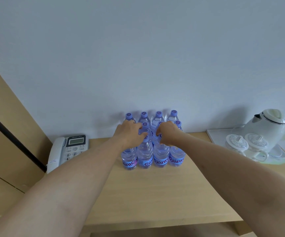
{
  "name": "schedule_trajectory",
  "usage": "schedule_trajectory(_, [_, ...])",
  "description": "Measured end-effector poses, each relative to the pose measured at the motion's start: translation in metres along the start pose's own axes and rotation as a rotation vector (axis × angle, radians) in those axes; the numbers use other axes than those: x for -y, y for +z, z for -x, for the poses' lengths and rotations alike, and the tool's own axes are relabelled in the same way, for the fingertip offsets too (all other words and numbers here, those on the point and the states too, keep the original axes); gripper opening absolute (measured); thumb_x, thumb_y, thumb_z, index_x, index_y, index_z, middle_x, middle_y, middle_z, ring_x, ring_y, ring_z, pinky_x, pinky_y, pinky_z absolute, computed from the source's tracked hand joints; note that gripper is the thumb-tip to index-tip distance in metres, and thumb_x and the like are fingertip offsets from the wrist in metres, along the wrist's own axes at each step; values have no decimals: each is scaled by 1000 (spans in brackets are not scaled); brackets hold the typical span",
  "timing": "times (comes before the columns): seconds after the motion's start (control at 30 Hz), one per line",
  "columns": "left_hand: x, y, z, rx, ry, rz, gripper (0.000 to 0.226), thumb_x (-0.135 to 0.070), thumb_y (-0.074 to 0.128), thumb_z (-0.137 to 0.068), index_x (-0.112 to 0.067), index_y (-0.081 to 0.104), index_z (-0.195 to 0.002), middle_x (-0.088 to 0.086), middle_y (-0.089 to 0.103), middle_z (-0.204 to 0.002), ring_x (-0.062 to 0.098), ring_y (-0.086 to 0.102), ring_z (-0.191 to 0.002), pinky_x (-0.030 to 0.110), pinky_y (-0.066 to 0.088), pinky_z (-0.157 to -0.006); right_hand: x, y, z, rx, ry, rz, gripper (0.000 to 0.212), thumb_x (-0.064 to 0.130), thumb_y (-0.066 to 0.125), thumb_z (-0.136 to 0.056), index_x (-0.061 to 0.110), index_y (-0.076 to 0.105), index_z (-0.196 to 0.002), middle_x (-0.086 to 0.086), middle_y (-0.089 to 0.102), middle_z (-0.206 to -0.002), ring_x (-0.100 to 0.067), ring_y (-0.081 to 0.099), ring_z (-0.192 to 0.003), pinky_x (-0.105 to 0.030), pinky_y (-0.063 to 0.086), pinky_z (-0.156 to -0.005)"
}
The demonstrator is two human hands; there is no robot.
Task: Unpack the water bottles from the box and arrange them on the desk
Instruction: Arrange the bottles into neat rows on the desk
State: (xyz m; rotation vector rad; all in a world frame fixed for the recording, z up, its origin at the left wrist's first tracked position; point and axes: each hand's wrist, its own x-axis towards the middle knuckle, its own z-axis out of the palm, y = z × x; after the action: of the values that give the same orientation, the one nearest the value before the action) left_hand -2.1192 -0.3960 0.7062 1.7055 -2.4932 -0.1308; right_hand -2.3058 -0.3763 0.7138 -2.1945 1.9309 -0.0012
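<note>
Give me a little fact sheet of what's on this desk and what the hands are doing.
bottles: water bottles upright, in rows by the wall
left hand: on the bottle tops, fingers curled
right hand: on the bottle tops, fingers curled
phone: left of the bottles
kettle: right, on a white tray with lidded cups
box: not visible

Clear blue-capped water bottles [145, 155] stand upright in rows on the desk [155, 194].

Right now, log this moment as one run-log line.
left hand: on front-row bottle tops | right hand: same | water bottles: upright, grouped on desk | box: unseen
</note>
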Motion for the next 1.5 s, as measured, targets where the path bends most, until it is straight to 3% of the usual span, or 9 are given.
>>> schedule_trajectory(0.17, [-2, 0, 0, 17, -14, 8, 40, -55, 46, -91, -24, 59, -113, 5, 56, -121, 26, 47, -115, 38, 42, -83, -9, 1, 1, -10, 13, -69, 37, 11, 71, -78, 22, 71, -113, 2, 60, -91, -15, 54, -81, -23, 43, -61])
schedule_trajectory(0.3, [-6, -1, 0, 52, -17, -9, 43, -55, 43, -92, -22, 59, -114, 6, 55, -121, 26, 47, -116, 41, 45, -89, -16, -7, 3, -8, 12, -113, 49, 29, 83, -68, 23, 69, -115, 5, 65, -98, -17, 58, -99, -32, 52, -82])
schedule_trajectory(0.43, [-10, -6, -3, 46, -21, 14, 41, -56, 41, -93, -22, 60, -107, 5, 56, -114, 26, 49, -112, 43, 46, -90, -32, -21, 3, -90, 128, -84, 20, 37, 66, -74, 24, 70, -87, 1, 61, -91, -23, 59, -84, -30, 48, -67])
schedule_trajectory(0.57, [-15, -6, -7, 43, -35, 27, 43, -56, 41, -93, -22, 61, -110, 4, 57, -114, 26, 50, -108, 43, 48, -89, -46, -17, 9, -46, 206, -32, 17, 31, 60, -80, 20, 69, -89, -3, 61, -96, -24, 58, -81, -29, 45, -65])
schedule_trajectory(1.0, [3, -13, -12, 47, -25, 48, 34, -43, 52, -85, -25, 62, -112, 1, 59, -117, 26, 52, -111, 40, 48, -87, 23, -7, -6, -51, -92, -13, 25, 24, 62, -84, 19, 68, -108, -6, 65, -102, -27, 61, -97, -36, 53, -73])
schedule_trajectory(1.13, [21, -15, -5, 17, -67, 98, 22, -39, 55, -83, -25, 60, -99, 0, 60, -108, 26, 55, -104, 36, 49, -81, 36, 0, -7, -5, -170, 63, 22, 21, 64, -79, 18, 66, -101, -6, 63, -93, -28, 61, -91, -35, 53, -72])
schedule_trajectory(1.23, [32, -14, -1, 14, -97, 103, 15, -39, 54, -83, -24, 54, -86, 1, 59, -103, 26, 57, -100, 37, 51, -80, 43, 1, -10, -1, -143, 79, 33, 47, 67, -81, 17, 64, -94, -2, 56, -85, -24, 56, -79, -33, 47, -66])
schedule_trajectory(1.37, [41, -15, 3, 26, -109, 94, 36, -45, 53, -88, -21, 63, -112, 2, 59, -111, 25, 54, -108, 39, 50, -87, 47, 3, -14, 11, -87, 71, 45, 50, 64, -86, 16, 44, -64, 1, 43, -69, -20, 47, -64, -30, 36, -53])
schedule_trajectory(1.5, [43, -15, 5, 16, -107, 92, 35, -43, 52, -89, -20, 63, -112, 5, 60, -110, 26, 53, -109, 40, 50, -87, 53, 0, -14, 38, -118, 105, 43, 40, 68, -86, 13, 45, -62, 0, 46, -66, -23, 54, -71, -32, 41, -58])
